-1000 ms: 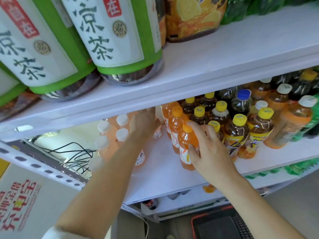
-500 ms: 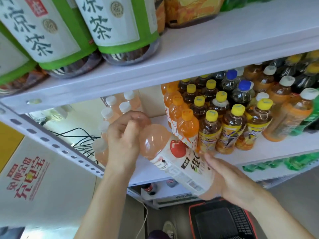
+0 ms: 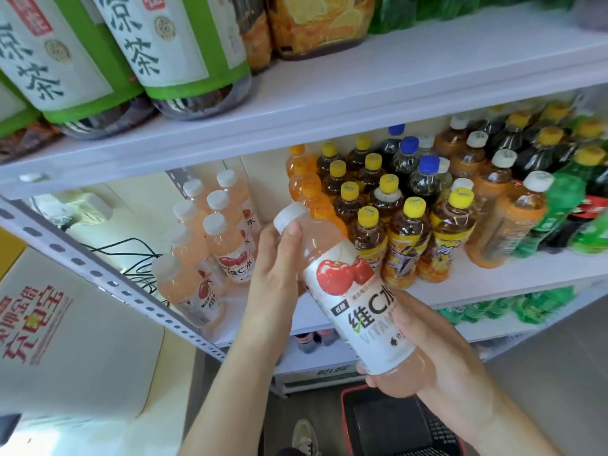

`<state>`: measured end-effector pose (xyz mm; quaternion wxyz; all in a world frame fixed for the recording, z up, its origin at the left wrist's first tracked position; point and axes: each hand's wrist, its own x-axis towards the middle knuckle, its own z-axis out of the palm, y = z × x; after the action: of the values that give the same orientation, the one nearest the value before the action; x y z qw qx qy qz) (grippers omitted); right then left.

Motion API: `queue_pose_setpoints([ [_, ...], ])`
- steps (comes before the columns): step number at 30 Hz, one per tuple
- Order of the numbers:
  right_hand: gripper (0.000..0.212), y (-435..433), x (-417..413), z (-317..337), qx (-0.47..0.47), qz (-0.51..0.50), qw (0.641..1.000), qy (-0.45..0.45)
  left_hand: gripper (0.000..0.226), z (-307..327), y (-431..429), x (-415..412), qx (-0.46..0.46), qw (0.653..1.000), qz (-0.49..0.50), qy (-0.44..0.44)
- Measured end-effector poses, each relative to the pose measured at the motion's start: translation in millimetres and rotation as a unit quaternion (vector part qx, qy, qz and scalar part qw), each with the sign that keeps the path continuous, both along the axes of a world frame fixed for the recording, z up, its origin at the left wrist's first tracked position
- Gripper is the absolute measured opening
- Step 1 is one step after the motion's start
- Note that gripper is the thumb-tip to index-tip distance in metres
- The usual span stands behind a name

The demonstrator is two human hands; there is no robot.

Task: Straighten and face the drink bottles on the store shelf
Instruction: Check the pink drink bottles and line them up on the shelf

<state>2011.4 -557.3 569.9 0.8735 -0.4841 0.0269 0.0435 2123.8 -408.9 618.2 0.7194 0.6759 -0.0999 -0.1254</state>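
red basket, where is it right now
In the head view the red basket sits on the floor at the bottom centre-right, below the right hand and the tilted cherry vitamin water bottle, just right of a shoe.

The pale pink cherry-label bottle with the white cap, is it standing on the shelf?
No, the pale pink cherry-label bottle is held tilted between both hands, off the shelf.
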Motion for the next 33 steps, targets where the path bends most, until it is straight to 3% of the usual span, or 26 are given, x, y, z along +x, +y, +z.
queue_pose_setpoints([
  [1, 0.092, -1.7, -2.5, 4.7, -0.009, -0.034, 0.999, -0.010, 0.057, -1.6, -1.1, -5.3, -0.010, 1.000, -0.001, 0.017],
  [3, 0.067, -2.6, -11.4, 13.2, -0.096, -0.068, 0.993, -0.025, 0.073, -4.8, -4.1, -16.0, -0.024, 0.999, -0.005, 0.042],
  [5, 0.054, -0.7, -25.3, 18.6, -0.179, -0.086, 0.979, -0.045, 0.074, -9.0, -9.4, -29.8, -0.011, 0.998, -0.023, 0.050],
  [10, 0.056, 6.0, -37.3, 25.7, -0.335, -0.148, 0.930, -0.031, 0.071, -13.7, -17.8, -49.8, -0.030, 0.996, -0.020, 0.080],
  [11, 0.061, 8.1, -39.5, 25.2, -0.395, -0.157, 0.905, -0.024, 0.071, -13.7, -17.5, -50.7, -0.046, 0.995, -0.008, 0.092],
  [13, 0.068, 13.2, -40.4, 27.2, -0.545, -0.170, 0.820, -0.050, 0.070, -13.9, -16.8, -52.1, -0.092, 0.987, 0.031, 0.126],
  [15, 0.068, 16.9, -39.8, 25.8, -0.601, -0.167, 0.777, -0.083, 0.065, -14.0, -15.6, -52.3, -0.155, 0.971, 0.065, 0.170],
  [16, 0.066, 18.2, -39.7, 27.6, -0.595, -0.163, 0.783, -0.087, 0.063, -13.8, -14.3, -51.6, -0.186, 0.960, 0.075, 0.196],
  [17, 0.062, 18.0, -39.7, 28.1, -0.561, -0.150, 0.811, -0.071, 0.065, -13.0, -12.3, -50.1, -0.215, 0.948, 0.078, 0.223],
  [19, 0.055, 23.1, -27.8, 41.5, -0.431, -0.102, 0.896, 0.017, 0.074, -10.4, -6.2, -45.5, -0.255, 0.928, 0.067, 0.264],
  [20, 0.054, 23.8, -36.6, 43.4, -0.376, -0.027, 0.926, 0.029, 0.076, -9.6, -3.0, -42.4, -0.271, 0.920, 0.054, 0.278],
  [21, 0.056, 23.6, -42.4, 36.7, -0.347, 0.026, 0.937, 0.041, 0.076, -8.9, 0.2, -39.5, -0.288, 0.913, 0.039, 0.287],
  [22, 0.052, 15.5, -42.2, 24.9, -0.299, -0.013, 0.952, 0.061, 0.076, -8.4, 2.8, -36.7, -0.305, 0.905, 0.024, 0.295],
  [25, 0.042, 26.5, -16.7, 42.1, -0.202, -0.003, 0.971, 0.128, 0.085, -5.6, 9.9, -27.6, -0.320, 0.901, -0.017, 0.294],
  [27, 0.050, 37.8, -9.3, 30.5, -0.129, 0.039, 0.988, 0.078, 0.075, -2.6, 14.8, -20.7, -0.319, 0.904, -0.039, 0.282],
  [28, 0.055, 46.5, 1.5, 38.2, -0.101, 0.043, 0.988, 0.106, 0.067, 0.0, 17.2, -16.6, -0.312, 0.909, -0.036, 0.274],
  [29, 0.042, 51.0, 8.2, 40.3, -0.095, 0.037, 0.987, 0.121, 0.063, 2.8, 19.8, -12.4, -0.295, 0.919, -0.023, 0.259],
  [33, 0.045, 57.2, 1.6, 36.7, -0.249, -0.065, 0.966, 0.040, 0.056, 6.6, 32.4, 4.4, -0.202, 0.966, 0.037, 0.157],
])
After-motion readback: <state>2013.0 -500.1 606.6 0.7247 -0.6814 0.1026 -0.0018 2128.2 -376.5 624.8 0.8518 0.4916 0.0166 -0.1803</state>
